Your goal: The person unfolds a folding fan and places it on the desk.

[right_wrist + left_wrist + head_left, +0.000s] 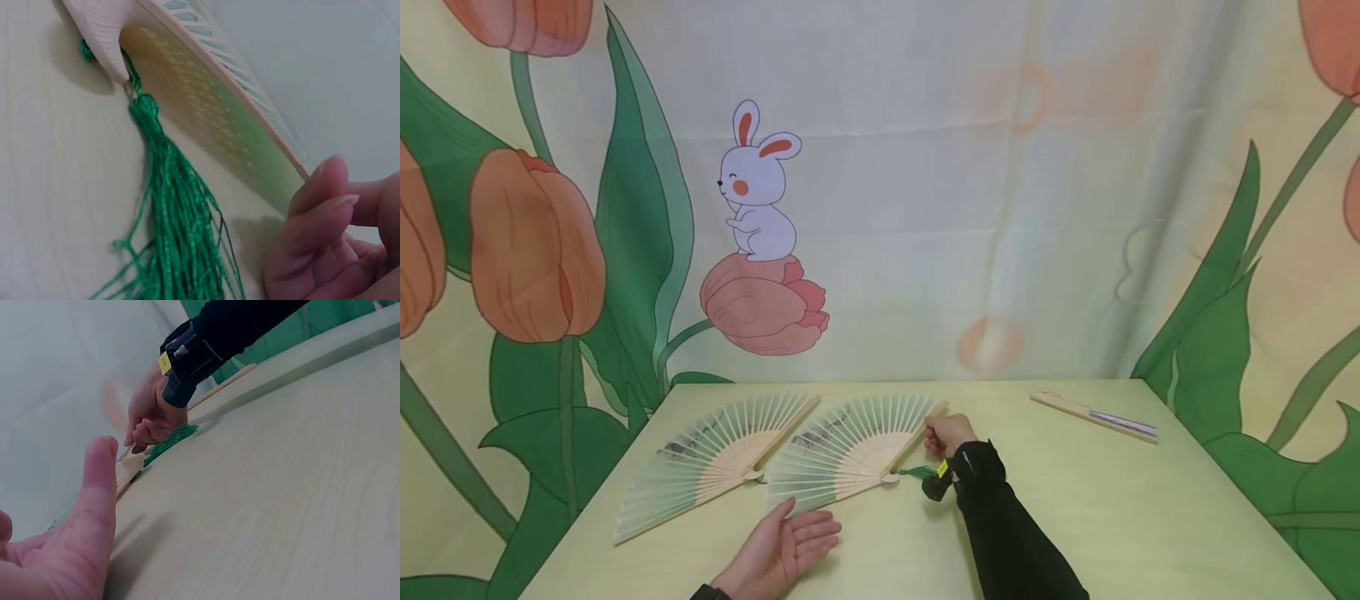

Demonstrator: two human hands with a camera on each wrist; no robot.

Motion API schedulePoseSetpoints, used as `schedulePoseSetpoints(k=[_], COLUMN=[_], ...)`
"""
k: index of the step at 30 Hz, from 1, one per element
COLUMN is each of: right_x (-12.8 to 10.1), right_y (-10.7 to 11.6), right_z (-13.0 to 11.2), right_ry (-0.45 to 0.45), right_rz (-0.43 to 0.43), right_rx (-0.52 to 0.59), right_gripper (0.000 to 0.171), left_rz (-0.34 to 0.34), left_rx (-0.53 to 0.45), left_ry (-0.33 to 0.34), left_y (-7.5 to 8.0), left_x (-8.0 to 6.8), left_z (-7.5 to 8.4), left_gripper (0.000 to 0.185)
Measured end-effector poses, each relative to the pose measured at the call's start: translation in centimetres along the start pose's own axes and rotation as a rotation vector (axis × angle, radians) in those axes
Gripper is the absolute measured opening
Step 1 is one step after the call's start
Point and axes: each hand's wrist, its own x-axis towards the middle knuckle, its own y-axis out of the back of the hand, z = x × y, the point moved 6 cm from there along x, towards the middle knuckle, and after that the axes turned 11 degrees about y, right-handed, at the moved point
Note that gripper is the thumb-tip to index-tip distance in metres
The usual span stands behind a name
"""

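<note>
Two pale green folding fans lie spread out side by side in the head view. My right hand pinches the right outer stick of the middle fan near its top end. From that fan's pivot hangs a green tassel, large in the right wrist view. My left hand is held palm up with fingers extended, just below the same fan's lower left edge, and holds nothing. The left fan has dark printed marks on its leaf and lies untouched.
A folded fan lies at the back right of the pale yellow table. Behind the table hangs a curtain printed with tulips and a white rabbit.
</note>
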Motion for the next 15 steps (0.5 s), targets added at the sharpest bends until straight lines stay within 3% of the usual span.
schedulePoseSetpoints(k=[8, 11, 15], right_x=[-0.6, -0.5, -0.7], right_y=[1.7, 3.4, 5.9], right_z=[-0.5, -1.2, -2.9], right_ry=[0.006, 0.041, 0.115], right_rz=[0.027, 0.028, -0.026], right_rx=[0.01, -0.069, -0.268], right_gripper=[0.019, 0.024, 0.029], left_rz=[0.044, 0.061, 0.033], left_rx=[0.046, 0.072, 0.118], left_ry=[-0.008, -0.013, -0.004], left_y=[-0.9, -1.7, -3.5], left_x=[0.7, 1.5, 3.0], left_z=[0.0, 0.2, 0.4], left_gripper=[0.063, 0.062, 0.057])
